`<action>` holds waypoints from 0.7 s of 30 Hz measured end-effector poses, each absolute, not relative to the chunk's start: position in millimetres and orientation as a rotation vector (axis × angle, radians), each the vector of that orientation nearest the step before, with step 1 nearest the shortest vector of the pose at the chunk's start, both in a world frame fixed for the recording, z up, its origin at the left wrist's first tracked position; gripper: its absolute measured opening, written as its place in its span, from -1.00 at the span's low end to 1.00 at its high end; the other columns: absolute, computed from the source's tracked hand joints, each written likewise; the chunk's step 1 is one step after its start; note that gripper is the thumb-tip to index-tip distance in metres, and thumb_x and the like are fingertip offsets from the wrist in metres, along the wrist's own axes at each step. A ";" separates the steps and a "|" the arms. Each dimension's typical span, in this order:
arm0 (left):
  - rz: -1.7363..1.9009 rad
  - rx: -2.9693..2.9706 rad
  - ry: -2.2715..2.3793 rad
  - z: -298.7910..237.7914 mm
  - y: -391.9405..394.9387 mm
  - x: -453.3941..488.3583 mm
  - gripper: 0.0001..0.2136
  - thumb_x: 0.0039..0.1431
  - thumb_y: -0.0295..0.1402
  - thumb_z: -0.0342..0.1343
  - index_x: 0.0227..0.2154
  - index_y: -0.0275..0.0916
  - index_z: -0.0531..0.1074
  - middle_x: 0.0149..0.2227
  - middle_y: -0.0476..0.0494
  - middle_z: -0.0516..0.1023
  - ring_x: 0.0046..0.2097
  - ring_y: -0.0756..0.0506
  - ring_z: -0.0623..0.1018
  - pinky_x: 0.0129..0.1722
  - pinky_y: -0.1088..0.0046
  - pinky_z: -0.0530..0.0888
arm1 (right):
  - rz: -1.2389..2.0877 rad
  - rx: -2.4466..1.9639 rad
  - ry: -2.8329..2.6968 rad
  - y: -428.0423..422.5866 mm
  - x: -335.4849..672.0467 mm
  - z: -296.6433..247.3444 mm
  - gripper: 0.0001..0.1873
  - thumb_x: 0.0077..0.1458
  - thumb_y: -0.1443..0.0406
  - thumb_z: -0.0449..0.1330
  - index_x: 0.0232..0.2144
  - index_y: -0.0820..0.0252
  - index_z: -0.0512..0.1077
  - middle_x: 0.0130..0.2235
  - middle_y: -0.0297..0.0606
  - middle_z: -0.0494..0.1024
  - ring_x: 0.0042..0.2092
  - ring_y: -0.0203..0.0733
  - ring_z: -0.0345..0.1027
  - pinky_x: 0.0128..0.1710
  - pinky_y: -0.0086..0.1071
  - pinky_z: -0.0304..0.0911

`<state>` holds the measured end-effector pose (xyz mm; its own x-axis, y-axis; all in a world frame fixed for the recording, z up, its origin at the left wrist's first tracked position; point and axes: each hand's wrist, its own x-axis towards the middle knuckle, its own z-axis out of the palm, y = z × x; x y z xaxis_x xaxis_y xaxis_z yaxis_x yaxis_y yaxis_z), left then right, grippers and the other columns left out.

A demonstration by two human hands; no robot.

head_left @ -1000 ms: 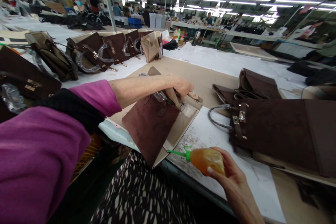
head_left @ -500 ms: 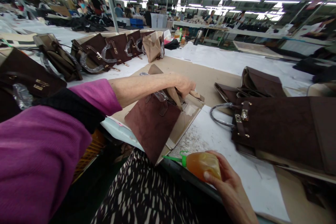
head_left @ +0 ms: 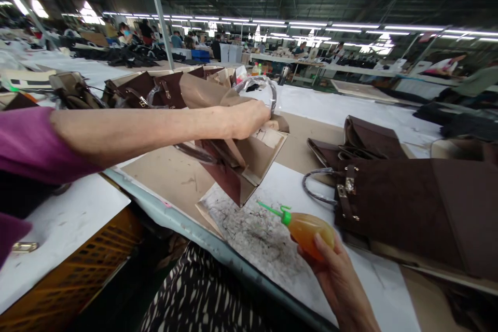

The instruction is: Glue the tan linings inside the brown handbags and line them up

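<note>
My left hand [head_left: 251, 118] reaches across the table, its fingers closed on a brown handbag [head_left: 227, 179]. The bag is tilted, its beige inside showing, and its plastic-wrapped handle [head_left: 272, 94] stands up behind the hand. The fingertips are mostly hidden, beside a small light-tan piece at the bag's edge. In my right hand [head_left: 336, 264] is a squeeze bottle [head_left: 311, 232] of amber liquid, wrapped by the fingers. Its green nozzle points left toward the bag's lower corner, apart from it.
Another brown handbag [head_left: 392, 207] lies flat at the right with folded bag pieces [head_left: 373, 137] behind it. Several handbags [head_left: 134, 91] stand in a row at the back left. Stained white paper [head_left: 257, 233] covers the near table. A yellow crate [head_left: 97, 249] sits below the left edge.
My left hand has raised the handbag and moved it left and away from me, uncovering the stained paper. The bottle in my right hand has shifted slightly right. The camera view has tilted up.
</note>
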<state>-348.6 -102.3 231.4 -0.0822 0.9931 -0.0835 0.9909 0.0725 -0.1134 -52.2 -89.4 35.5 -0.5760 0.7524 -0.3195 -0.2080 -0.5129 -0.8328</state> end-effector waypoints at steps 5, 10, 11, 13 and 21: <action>0.586 -2.030 -2.210 214.3 -127.8 -338.6 -0.72 -0.05 -0.64 0.02 -0.22 -0.46 0.42 -0.19 -0.36 0.49 -0.16 -0.24 0.50 -0.22 0.39 0.36 | 2.052 -0.913 -1.085 -72.4 -64.8 28.3 -0.49 -0.13 0.19 0.41 -0.11 0.12 0.38 -0.09 -0.24 0.51 -0.11 -0.05 0.42 -0.22 -0.33 0.39; 0.583 -2.104 -2.245 199.5 -141.7 -339.9 -0.77 0.00 -0.61 0.04 -0.23 -0.45 0.41 -0.20 -0.34 0.50 -0.20 -0.21 0.52 -0.24 0.39 0.38 | 1.921 -0.926 -1.309 -70.3 -83.4 21.0 -0.46 -0.08 0.15 0.37 -0.08 0.13 0.29 -0.14 -0.26 0.50 -0.13 -0.07 0.42 -0.16 -0.27 0.38; 0.551 -2.146 -2.220 194.3 -144.4 -342.1 -0.78 0.00 -0.60 0.05 -0.23 -0.45 0.40 -0.20 -0.34 0.50 -0.20 -0.20 0.52 -0.24 0.39 0.38 | 1.899 -0.936 -1.331 -70.1 -87.3 18.0 -0.44 -0.10 0.15 0.38 -0.07 0.12 0.28 -0.15 -0.27 0.50 -0.14 -0.07 0.42 -0.16 -0.26 0.38; 0.462 -2.219 -2.167 181.6 -150.6 -347.8 -0.79 -0.01 -0.59 0.06 -0.25 -0.42 0.39 -0.21 -0.30 0.49 -0.21 -0.18 0.51 -0.24 0.39 0.39 | 1.852 -0.957 -1.370 -69.3 -94.9 10.8 -0.39 -0.14 0.14 0.40 -0.06 0.11 0.27 -0.16 -0.28 0.50 -0.15 -0.04 0.42 -0.18 -0.23 0.39; 0.258 -2.275 -2.128 156.5 -177.6 -356.3 -0.69 -0.10 -0.64 0.06 -0.20 -0.41 0.32 -0.17 -0.30 0.46 -0.22 -0.19 0.51 -0.24 0.35 0.39 | 1.683 -1.004 -1.505 -64.5 -111.3 -6.6 -0.36 -0.19 0.13 0.41 -0.06 0.07 0.29 -0.21 -0.34 0.49 -0.19 -0.07 0.39 -0.19 -0.24 0.39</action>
<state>-356.3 -177.6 156.5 0.0598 0.9922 -0.1096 0.9896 -0.0733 -0.1239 -111.3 -64.5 -6.6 -0.4889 0.8647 -0.1152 0.0180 -0.1220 -0.9924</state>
